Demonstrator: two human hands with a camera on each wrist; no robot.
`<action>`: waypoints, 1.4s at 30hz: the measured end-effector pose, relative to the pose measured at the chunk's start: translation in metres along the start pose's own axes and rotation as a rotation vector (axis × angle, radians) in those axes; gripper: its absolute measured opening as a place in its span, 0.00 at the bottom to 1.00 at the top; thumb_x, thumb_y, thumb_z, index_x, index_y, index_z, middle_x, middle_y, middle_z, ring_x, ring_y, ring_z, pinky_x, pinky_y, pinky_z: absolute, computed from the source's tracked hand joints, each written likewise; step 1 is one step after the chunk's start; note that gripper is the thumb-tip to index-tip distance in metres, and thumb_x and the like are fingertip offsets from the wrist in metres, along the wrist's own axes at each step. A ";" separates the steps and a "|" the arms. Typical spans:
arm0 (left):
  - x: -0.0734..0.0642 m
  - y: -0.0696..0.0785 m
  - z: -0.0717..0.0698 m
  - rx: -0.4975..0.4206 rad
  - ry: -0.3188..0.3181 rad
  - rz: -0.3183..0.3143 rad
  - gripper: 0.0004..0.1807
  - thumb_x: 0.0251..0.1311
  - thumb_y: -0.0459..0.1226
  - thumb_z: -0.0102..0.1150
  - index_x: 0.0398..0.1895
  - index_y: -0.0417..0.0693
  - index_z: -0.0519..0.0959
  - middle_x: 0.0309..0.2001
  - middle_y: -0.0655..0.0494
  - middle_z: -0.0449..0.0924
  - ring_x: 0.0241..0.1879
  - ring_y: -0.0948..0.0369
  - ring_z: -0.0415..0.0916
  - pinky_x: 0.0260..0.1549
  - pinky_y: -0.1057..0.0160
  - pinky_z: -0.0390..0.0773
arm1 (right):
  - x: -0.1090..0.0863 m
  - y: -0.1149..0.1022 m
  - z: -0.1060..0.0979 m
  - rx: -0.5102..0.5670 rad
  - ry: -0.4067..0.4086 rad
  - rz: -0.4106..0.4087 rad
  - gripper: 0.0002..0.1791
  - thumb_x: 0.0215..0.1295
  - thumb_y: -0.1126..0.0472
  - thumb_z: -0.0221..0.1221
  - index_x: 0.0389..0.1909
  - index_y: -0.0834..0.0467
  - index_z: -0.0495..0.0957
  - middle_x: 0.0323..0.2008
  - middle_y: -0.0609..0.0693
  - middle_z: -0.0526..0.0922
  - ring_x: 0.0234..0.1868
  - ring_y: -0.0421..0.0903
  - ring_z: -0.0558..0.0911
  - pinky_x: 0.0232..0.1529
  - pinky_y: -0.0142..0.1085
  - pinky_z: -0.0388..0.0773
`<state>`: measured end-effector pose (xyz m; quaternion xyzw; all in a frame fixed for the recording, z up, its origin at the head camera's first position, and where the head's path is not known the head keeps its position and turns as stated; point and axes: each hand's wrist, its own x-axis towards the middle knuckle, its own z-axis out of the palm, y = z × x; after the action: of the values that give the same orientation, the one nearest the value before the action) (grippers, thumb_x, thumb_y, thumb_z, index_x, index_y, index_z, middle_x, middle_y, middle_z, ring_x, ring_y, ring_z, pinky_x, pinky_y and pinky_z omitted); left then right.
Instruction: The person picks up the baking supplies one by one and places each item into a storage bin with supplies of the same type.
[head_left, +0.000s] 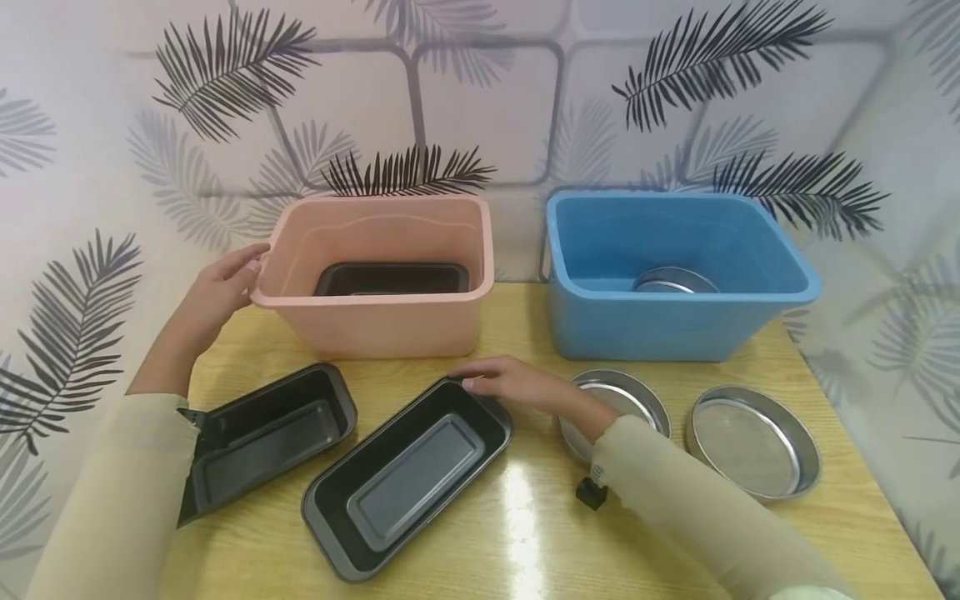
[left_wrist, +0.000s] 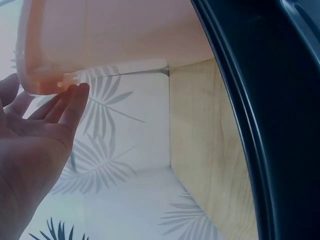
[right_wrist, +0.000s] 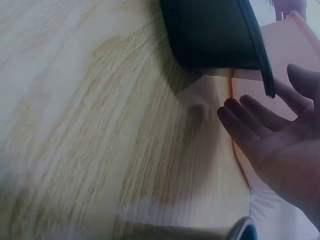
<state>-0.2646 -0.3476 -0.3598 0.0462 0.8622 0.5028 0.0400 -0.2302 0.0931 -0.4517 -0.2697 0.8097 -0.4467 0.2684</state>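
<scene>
My left hand (head_left: pixel 217 287) holds the left rim of a pink plastic bin (head_left: pixel 375 325), thumb on one side and fingers against the rim in the left wrist view. A dark loaf pan (head_left: pixel 412 492) lies slanted on the table. My right hand (head_left: pixel 517 385) is at its far right corner; in the right wrist view the fingers (right_wrist: pixel 245 125) are loosely bent beside the pan's rim, with the thumb apart from it. Another dark loaf pan (head_left: pixel 273 454) lies under my left forearm, partly hidden. Inside the pink bin is a dark pan (head_left: pixel 393 279).
A blue bin (head_left: pixel 637 329) stands at the back right with a round metal pan (head_left: pixel 675 279) inside. Two round pans lie before it: one (head_left: pixel 652 400) partly behind my right wrist, the other (head_left: pixel 753 442) near the table's right edge. A patterned wall backs the wooden table (head_left: pixel 555 550).
</scene>
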 end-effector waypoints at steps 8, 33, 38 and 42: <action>0.006 -0.009 0.003 -0.073 -0.024 -0.042 0.34 0.78 0.54 0.38 0.82 0.54 0.51 0.81 0.46 0.47 0.71 0.57 0.61 0.48 0.81 0.74 | 0.008 0.004 0.006 0.018 -0.045 -0.002 0.20 0.75 0.45 0.55 0.64 0.41 0.78 0.66 0.43 0.77 0.71 0.45 0.71 0.71 0.47 0.67; 0.005 -0.015 0.003 -0.153 -0.078 -0.026 0.35 0.79 0.53 0.40 0.83 0.63 0.44 0.81 0.45 0.46 0.65 0.66 0.67 0.48 0.79 0.76 | 0.011 0.008 0.011 0.364 -0.021 0.018 0.20 0.70 0.69 0.58 0.61 0.60 0.81 0.64 0.52 0.80 0.70 0.48 0.71 0.72 0.43 0.66; 0.004 -0.015 0.002 -0.148 -0.088 -0.035 0.35 0.79 0.54 0.38 0.82 0.65 0.42 0.81 0.47 0.45 0.68 0.63 0.66 0.49 0.79 0.75 | 0.002 0.008 0.003 0.305 -0.001 0.013 0.21 0.69 0.68 0.59 0.62 0.58 0.80 0.64 0.52 0.80 0.71 0.47 0.71 0.71 0.41 0.68; 0.004 -0.015 0.003 -0.143 -0.093 -0.035 0.34 0.79 0.53 0.38 0.82 0.65 0.42 0.82 0.48 0.45 0.69 0.61 0.65 0.49 0.79 0.75 | -0.004 0.008 -0.002 0.282 0.013 0.012 0.21 0.68 0.68 0.60 0.62 0.58 0.80 0.64 0.52 0.80 0.70 0.47 0.71 0.68 0.39 0.70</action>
<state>-0.2690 -0.3519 -0.3740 0.0514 0.8221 0.5595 0.0921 -0.2304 0.1009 -0.4568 -0.2216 0.7422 -0.5561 0.3013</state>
